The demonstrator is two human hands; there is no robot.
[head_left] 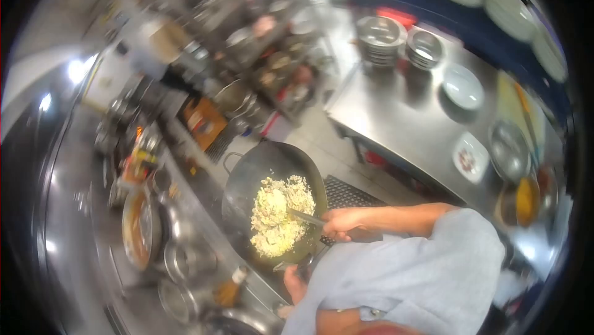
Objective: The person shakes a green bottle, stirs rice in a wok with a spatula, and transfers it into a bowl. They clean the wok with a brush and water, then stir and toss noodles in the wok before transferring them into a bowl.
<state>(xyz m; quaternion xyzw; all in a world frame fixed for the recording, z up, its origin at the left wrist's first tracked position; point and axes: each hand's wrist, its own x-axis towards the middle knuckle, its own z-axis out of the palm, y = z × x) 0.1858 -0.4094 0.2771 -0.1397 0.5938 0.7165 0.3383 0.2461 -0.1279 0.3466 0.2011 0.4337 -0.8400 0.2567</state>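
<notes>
Gripping spatula [307,217] — right hand [342,223]; left hand [295,283] fingers clasp wok [272,202] handle — rice [277,214] inside.

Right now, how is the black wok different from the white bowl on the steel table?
The wok is black, large and holds yellowish rice; the white bowl is much smaller and looks empty. The right hand works a utensil in the wok, while nothing touches the white bowl on the steel table. Both are round.

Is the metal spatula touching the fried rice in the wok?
Touching. The head view shows the spatula, held by the right hand, with its tip resting on the fried rice in the wok.
</notes>
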